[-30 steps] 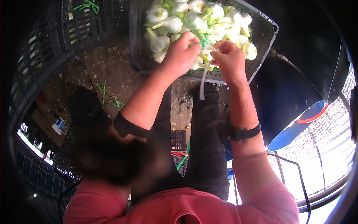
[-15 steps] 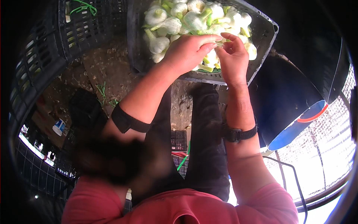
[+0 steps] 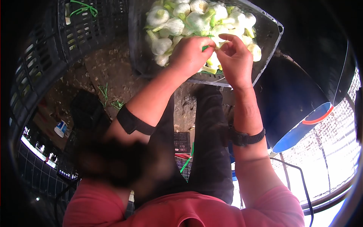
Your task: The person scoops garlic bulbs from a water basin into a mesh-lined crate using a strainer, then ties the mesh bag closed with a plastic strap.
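Note:
Both hands meet over a dark plastic crate (image 3: 266, 41) heaped with white garlic bulbs (image 3: 161, 45) that have short green stems. Fine green netting (image 3: 219, 72) shows over part of the heap. My left hand (image 3: 191, 53) is closed in a pinch, with a bit of green netting between thumb and fingers. Facing it, my right hand (image 3: 237, 60) has thumb and forefinger drawn together close to the left fingertips. What the right fingers hold is too small to make out. Below the right hand, a thin pale strand lies by the crate's near rim.
Tall black slatted crates (image 3: 85, 34) stand at the left, with a green tie (image 3: 85, 8) on one. A blue container with a red-orange edge (image 3: 317, 115) is at the right. Green scraps (image 3: 104, 92) lie on the dirty floor, and a white-and-blue tub (image 3: 60, 129) stands lower left.
My left hand has shifted slightly left and down, and green netting now shows in its pinch. My right fingers have followed slightly leftward. The pale strand now shows by the near rim.

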The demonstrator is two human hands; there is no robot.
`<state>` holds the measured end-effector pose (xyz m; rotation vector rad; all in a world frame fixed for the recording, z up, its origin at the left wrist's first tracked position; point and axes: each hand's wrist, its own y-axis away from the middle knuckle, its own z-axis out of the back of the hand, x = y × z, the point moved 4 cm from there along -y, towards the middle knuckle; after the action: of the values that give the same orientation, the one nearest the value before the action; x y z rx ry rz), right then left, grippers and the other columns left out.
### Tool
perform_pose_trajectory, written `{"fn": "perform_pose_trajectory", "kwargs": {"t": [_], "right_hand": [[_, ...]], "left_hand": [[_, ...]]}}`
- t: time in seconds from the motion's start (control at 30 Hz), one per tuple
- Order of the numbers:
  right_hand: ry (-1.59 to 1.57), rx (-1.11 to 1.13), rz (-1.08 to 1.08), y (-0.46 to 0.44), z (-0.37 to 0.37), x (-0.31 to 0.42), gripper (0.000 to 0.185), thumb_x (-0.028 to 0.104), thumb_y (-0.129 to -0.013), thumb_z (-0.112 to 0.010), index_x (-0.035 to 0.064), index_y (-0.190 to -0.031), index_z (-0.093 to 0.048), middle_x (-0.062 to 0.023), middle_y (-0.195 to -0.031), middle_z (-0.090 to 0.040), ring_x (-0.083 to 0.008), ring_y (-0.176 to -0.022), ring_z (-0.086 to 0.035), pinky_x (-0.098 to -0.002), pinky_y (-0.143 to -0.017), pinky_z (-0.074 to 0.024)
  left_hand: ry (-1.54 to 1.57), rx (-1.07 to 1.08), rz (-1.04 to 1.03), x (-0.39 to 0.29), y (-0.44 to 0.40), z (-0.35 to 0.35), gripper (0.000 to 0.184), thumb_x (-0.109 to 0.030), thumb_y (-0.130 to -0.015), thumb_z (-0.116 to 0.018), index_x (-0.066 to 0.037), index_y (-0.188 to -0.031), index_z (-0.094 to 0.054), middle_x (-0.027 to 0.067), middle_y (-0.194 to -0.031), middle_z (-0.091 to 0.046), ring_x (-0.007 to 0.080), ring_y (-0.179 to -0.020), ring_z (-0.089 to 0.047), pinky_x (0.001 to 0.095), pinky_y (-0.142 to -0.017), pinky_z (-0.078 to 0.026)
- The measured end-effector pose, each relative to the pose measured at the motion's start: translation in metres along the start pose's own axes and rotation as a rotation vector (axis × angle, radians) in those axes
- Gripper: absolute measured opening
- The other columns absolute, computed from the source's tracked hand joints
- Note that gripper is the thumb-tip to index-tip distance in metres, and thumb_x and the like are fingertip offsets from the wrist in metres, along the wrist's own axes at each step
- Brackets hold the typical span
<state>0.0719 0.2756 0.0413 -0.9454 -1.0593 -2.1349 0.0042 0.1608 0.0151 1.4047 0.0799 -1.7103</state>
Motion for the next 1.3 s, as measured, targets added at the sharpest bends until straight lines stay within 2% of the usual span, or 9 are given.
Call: {"fn": "perform_pose_trajectory", "kwargs": {"t": [0.27, 0.6, 0.7, 0.97, 1.03, 1.07, 1.13, 1.27, 1.3], "right_hand": [[0.045, 0.02, 0.049, -0.001, 0.001, 0.003, 0.026, -0.003, -0.074, -0.063, 0.0032, -0.099, -0.06, 0.0021, -0.067, -0.055, -0.0037, -0.059, -0.047, -0.0201, -0.058, -0.0436], [0.094, -0.186, 0.012, -0.005, -0.001, -0.014, 0.011, 0.006, -0.072, -0.068, 0.0016, -0.08, -0.062, -0.0081, -0.068, -0.06, -0.0157, -0.059, -0.056, -0.0286, -0.057, -0.0465], [0.341, -0.321, 0.283, -0.004, -0.01, -0.015, 0.01, 0.002, -0.068, -0.063, 0.0034, -0.073, -0.055, -0.0115, -0.071, -0.057, -0.0287, -0.062, -0.057, -0.0372, -0.057, -0.0464], [0.153, -0.371, 0.402, -0.002, -0.018, -0.004, 0.018, -0.004, -0.069, -0.064, 0.0061, -0.075, -0.051, -0.008, -0.071, -0.054, -0.0257, -0.064, -0.054, -0.034, -0.055, -0.0447], [0.148, -0.366, 0.445, 0.001, -0.021, -0.002, 0.018, -0.004, -0.069, -0.064, 0.0064, -0.075, -0.051, -0.0078, -0.071, -0.054, -0.0258, -0.064, -0.054, -0.034, -0.056, -0.0447], [0.145, -0.361, 0.487, 0.003, -0.022, -0.001, 0.019, -0.004, -0.069, -0.065, 0.0068, -0.076, -0.051, -0.0076, -0.071, -0.054, -0.0259, -0.064, -0.054, -0.034, -0.056, -0.0447], [0.145, -0.369, 0.496, 0.002, -0.022, -0.004, 0.02, -0.003, -0.068, -0.066, 0.0075, -0.076, -0.051, -0.0072, -0.071, -0.053, -0.0264, -0.064, -0.054, -0.0341, -0.055, -0.0446], [0.203, -0.345, 0.489, -0.003, -0.019, -0.001, 0.024, 0.002, -0.067, -0.071, 0.0079, -0.075, -0.05, -0.0067, -0.071, -0.053, -0.0259, -0.064, -0.054, -0.0343, -0.055, -0.0446], [0.24, -0.333, 0.525, -0.004, -0.019, 0.0, 0.025, 0.004, -0.066, -0.073, 0.008, -0.074, -0.049, -0.0065, -0.071, -0.052, -0.0255, -0.064, -0.053, -0.0343, -0.055, -0.0446]], "left_hand": [[-0.165, 0.048, -0.028, -0.008, -0.003, -0.002, 0.014, -0.01, -0.078, -0.063, -0.004, -0.09, -0.066, 0.0139, -0.081, -0.066, 0.0214, -0.073, -0.065, 0.0308, -0.066, -0.049], [-0.078, -0.402, -0.129, -0.011, 0.011, -0.014, 0.01, -0.008, -0.08, -0.062, -0.004, -0.089, -0.061, 0.0125, -0.075, -0.065, 0.023, -0.068, -0.065, 0.032, -0.062, -0.05], [0.001, -0.363, -0.152, -0.008, 0.019, -0.011, 0.012, -0.007, -0.082, -0.059, -0.005, -0.094, -0.058, 0.014, -0.079, -0.064, 0.0261, -0.073, -0.065, 0.035, -0.063, -0.048], [0.025, -0.143, 0.117, -0.009, 0.022, 0.003, 0.031, -0.015, -0.086, -0.047, -0.009, -0.116, -0.049, 0.0186, -0.08, -0.063, 0.0384, -0.07, -0.06, 0.0447, -0.064, -0.048], [-0.22, -0.141, 0.158, -0.02, 0.016, 0.022, 0.037, -0.015, -0.084, -0.046, -0.009, -0.12, -0.047, 0.0187, -0.077, -0.062, 0.0375, -0.07, -0.06, 0.0461, -0.067, -0.048], [-0.145, -0.236, 0.125, -0.021, 0.015, 0.035, 0.042, -0.004, -0.082, -0.046, -0.01, -0.124, -0.047, 0.0084, -0.08, -0.06, 0.0207, -0.066, -0.058, 0.033, -0.067, -0.048], [-0.243, -0.604, -0.327, -0.02, 0.006, 0.061, 0.043, 0.0, -0.081, -0.046, -0.008, -0.123, -0.049, 0.0068, -0.089, -0.059, 0.0167, -0.073, -0.057, 0.0294, -0.066, -0.047], [0.348, -0.079, -0.044, -0.008, -0.005, 0.053, 0.039, 0.0, -0.079, -0.052, -0.006, -0.118, -0.054, 0.0055, -0.096, -0.055, 0.0108, -0.076, -0.049, 0.023, -0.068, -0.043], [0.126, -0.067, -0.071, -0.009, -0.008, 0.047, 0.032, -0.005, -0.082, -0.055, -0.007, -0.114, -0.058, 0.0025, -0.095, -0.052, 0.0096, -0.073, -0.045, 0.0223, -0.068, -0.041]]}}
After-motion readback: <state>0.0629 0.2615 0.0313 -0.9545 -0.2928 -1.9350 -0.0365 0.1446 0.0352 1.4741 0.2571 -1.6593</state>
